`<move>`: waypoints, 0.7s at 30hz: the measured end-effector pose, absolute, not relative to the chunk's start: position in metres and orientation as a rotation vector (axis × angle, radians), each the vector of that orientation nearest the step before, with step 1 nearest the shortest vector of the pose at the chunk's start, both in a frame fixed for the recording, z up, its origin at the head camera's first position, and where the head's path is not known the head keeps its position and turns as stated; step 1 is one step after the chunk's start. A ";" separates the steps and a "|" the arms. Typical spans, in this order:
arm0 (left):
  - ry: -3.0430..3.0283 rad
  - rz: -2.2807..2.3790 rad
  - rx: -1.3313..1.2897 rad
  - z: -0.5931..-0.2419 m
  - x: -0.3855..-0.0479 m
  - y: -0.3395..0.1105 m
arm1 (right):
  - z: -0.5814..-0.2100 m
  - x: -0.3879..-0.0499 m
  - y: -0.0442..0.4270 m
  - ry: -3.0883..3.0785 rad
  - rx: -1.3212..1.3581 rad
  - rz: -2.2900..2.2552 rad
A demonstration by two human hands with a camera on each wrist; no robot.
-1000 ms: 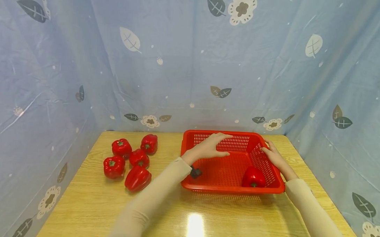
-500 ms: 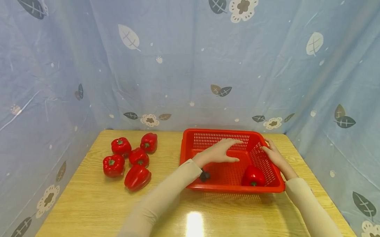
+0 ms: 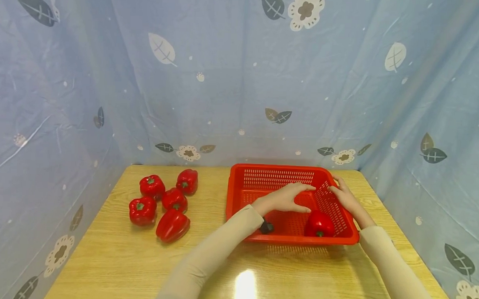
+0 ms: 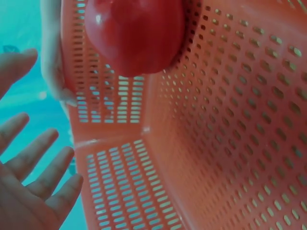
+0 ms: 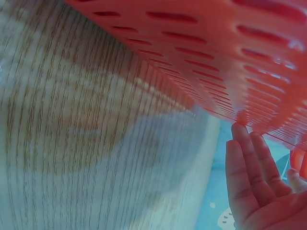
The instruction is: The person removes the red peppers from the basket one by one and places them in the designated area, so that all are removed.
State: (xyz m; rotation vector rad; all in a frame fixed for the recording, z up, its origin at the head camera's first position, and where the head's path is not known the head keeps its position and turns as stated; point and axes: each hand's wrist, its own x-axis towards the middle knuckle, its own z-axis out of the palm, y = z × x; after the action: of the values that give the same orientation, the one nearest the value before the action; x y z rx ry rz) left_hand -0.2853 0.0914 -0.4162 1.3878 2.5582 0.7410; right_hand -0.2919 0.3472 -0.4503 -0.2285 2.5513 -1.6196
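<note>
A red plastic basket (image 3: 292, 239) with slotted walls stands right of centre on the table. Inside it, near the front right corner, sits one red bell pepper (image 3: 320, 222); the left wrist view shows this pepper (image 4: 136, 36) against the end wall. My left hand (image 3: 286, 198) hovers over the basket, thumb and fingers spread apart, holding nothing, just behind and left of the pepper. My right hand (image 3: 345, 198) holds the basket's right rim, thumb on the inner side. In the right wrist view, the fingers of my right hand (image 5: 261, 187) touch the outer wall.
Several more red bell peppers lie grouped on the table's left: back left (image 3: 152, 186) and front right (image 3: 173, 225) peppers among them. The wooden table (image 3: 120, 268) backs onto a blue patterned curtain (image 3: 209, 100). A small black device (image 3: 266, 227) is at my left wrist.
My left hand has moved rightward and slightly nearer across the basket, towards the pepper inside, fingers still spread. The right hand stays on the rim. Basket and peppers have not moved.
</note>
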 end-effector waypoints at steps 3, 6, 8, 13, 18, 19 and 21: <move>2.504 0.753 1.392 -0.417 -0.284 0.095 | -0.451 -0.291 0.348 2.542 -0.215 -1.616; 2.460 0.748 1.410 -0.419 -0.284 0.099 | -0.452 -0.291 0.349 2.537 -0.195 -1.612; 2.435 0.730 1.414 -0.420 -0.283 0.102 | -0.451 -0.291 0.350 2.535 -0.191 -1.607; 2.388 0.675 1.451 -0.423 -0.283 0.110 | -0.448 -0.291 0.349 2.510 -0.185 -1.611; 2.340 0.637 1.519 -0.425 -0.285 0.117 | -0.443 -0.289 0.347 2.514 -0.179 -1.609; 2.330 0.629 1.531 -0.426 -0.285 0.118 | -0.443 -0.289 0.347 2.516 -0.180 -1.608; 2.319 0.611 1.554 -0.426 -0.286 0.120 | -0.444 -0.289 0.347 2.522 -0.183 -1.610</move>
State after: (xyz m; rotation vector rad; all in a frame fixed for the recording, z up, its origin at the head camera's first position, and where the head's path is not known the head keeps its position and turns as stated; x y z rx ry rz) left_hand -0.2859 0.1201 -0.4258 1.5543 2.3191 0.6111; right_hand -0.2894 0.3470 -0.4442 -0.1826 2.5224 -1.6099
